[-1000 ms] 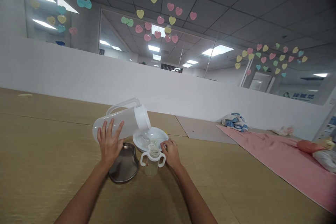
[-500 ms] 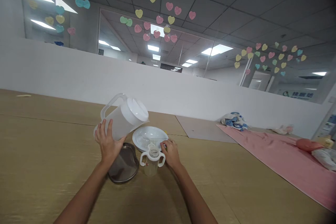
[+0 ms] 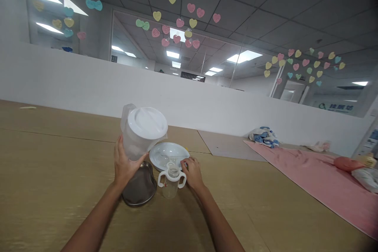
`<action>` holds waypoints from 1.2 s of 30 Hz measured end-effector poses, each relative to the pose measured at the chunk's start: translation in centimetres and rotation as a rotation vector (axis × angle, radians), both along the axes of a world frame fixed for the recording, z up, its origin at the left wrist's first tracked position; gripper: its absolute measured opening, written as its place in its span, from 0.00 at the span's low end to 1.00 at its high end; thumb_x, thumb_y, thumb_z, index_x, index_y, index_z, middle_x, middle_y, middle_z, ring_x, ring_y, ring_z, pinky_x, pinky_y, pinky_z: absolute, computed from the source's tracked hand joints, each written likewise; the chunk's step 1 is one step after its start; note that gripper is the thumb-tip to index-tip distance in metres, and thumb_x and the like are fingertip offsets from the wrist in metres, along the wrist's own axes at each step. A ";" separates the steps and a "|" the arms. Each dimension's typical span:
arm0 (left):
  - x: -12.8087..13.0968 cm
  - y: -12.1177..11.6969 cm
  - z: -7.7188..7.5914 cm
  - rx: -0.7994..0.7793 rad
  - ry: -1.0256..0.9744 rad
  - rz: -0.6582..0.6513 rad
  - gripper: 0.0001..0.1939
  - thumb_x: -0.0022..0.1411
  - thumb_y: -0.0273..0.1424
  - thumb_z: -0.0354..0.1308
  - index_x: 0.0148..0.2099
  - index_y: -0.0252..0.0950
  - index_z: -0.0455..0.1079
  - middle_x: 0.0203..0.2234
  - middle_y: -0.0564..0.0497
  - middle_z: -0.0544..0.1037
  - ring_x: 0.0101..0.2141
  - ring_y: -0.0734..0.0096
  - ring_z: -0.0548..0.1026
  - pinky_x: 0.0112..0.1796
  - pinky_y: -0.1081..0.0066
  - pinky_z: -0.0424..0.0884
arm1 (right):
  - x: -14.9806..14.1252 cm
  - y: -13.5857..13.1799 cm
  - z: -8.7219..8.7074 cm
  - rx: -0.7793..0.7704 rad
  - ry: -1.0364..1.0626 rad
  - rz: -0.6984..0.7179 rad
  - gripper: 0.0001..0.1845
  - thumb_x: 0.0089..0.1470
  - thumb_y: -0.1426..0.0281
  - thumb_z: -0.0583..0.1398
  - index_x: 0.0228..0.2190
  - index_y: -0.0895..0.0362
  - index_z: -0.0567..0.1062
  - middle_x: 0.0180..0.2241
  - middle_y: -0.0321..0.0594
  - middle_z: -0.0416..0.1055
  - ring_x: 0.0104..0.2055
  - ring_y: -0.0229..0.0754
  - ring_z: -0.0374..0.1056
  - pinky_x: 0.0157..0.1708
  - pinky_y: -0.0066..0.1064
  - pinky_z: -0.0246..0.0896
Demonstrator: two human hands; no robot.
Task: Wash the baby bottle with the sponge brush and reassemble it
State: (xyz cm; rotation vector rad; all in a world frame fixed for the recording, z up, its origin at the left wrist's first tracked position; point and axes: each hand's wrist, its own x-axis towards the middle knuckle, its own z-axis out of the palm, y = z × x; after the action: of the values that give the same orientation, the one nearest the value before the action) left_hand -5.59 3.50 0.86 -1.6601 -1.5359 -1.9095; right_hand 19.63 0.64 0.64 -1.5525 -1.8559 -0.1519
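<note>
My left hand [image 3: 126,165] grips the side of a white plastic pitcher [image 3: 143,130], which stands nearly upright above the table with its white lid on top. Just below that hand lies a kidney-shaped steel tray [image 3: 141,193]. My right hand [image 3: 192,173] rests with curled fingers by the rim of a white plate [image 3: 168,153], next to a clear two-handled baby cup [image 3: 171,185] with a white collar. Whether those fingers hold anything small is hidden.
The tan wooden table [image 3: 59,165] runs wide on both sides of my hands. Beyond it stand a low white partition [image 3: 118,82] and a grey board [image 3: 227,145]. To the right lie a pink mat [image 3: 295,173] and a blue-and-white cloth bundle [image 3: 264,138].
The pitcher has swung from lying tilted on its side to nearly upright, its lid now facing up. My left hand turned with it. My right hand, the plate and the cup stay put.
</note>
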 end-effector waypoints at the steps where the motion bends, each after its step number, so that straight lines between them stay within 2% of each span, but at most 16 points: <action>1: 0.0 -0.1 0.0 0.007 0.016 -0.003 0.53 0.45 0.47 0.62 0.64 0.32 0.37 0.59 0.34 0.55 0.57 0.48 0.57 0.53 0.54 0.59 | 0.0 0.0 0.0 -0.002 0.002 -0.004 0.14 0.58 0.69 0.51 0.30 0.57 0.75 0.34 0.42 0.73 0.43 0.43 0.62 0.45 0.30 0.49; 11: -0.3 0.4 -1.0 0.236 0.392 -0.099 0.54 0.45 0.43 0.63 0.64 0.34 0.34 0.60 0.34 0.52 0.58 0.45 0.55 0.53 0.49 0.59 | -0.1 -0.1 0.0 -0.010 0.016 -0.001 0.13 0.57 0.69 0.52 0.30 0.58 0.75 0.35 0.43 0.73 0.44 0.44 0.61 0.44 0.31 0.49; 15: -0.5 0.5 -1.0 0.261 0.442 -0.116 0.54 0.45 0.42 0.63 0.64 0.35 0.34 0.60 0.34 0.52 0.58 0.44 0.54 0.52 0.48 0.60 | -0.1 -0.1 0.1 -0.003 0.016 -0.006 0.13 0.57 0.69 0.51 0.29 0.57 0.75 0.34 0.42 0.73 0.43 0.43 0.61 0.43 0.30 0.50; 23: -0.5 0.9 -1.2 0.268 0.348 -0.067 0.52 0.45 0.42 0.63 0.64 0.33 0.37 0.60 0.34 0.50 0.60 0.45 0.50 0.55 0.47 0.53 | -0.1 -0.1 0.1 -0.003 0.018 -0.003 0.13 0.57 0.70 0.52 0.29 0.58 0.75 0.33 0.42 0.73 0.43 0.43 0.61 0.44 0.30 0.49; 29: -0.4 0.8 -1.1 0.159 0.229 0.096 0.49 0.49 0.41 0.61 0.63 0.30 0.37 0.60 0.31 0.48 0.60 0.46 0.48 0.56 0.47 0.51 | -0.1 -0.1 0.0 -0.006 0.007 -0.017 0.13 0.57 0.70 0.52 0.29 0.58 0.75 0.34 0.42 0.73 0.43 0.44 0.61 0.43 0.30 0.49; 34: -0.4 0.3 -0.3 0.093 0.032 0.158 0.49 0.49 0.42 0.61 0.63 0.30 0.37 0.60 0.31 0.47 0.60 0.46 0.47 0.57 0.48 0.49 | 0.0 0.0 -0.1 0.001 0.012 0.002 0.14 0.57 0.69 0.51 0.29 0.58 0.75 0.34 0.42 0.73 0.43 0.43 0.61 0.44 0.30 0.49; 36: -0.4 0.1 0.0 0.029 -0.061 0.127 0.51 0.50 0.44 0.60 0.63 0.30 0.33 0.61 0.31 0.43 0.61 0.43 0.43 0.57 0.46 0.47 | 0.1 0.1 -0.1 0.004 0.015 0.012 0.14 0.58 0.69 0.50 0.29 0.58 0.75 0.34 0.42 0.73 0.42 0.43 0.62 0.43 0.30 0.50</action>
State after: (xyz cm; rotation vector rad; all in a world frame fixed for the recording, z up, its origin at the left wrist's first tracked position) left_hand -5.97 3.62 0.90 -1.4677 -1.5872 -1.9240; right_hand 19.72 0.69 0.57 -1.5350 -1.8522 -0.1386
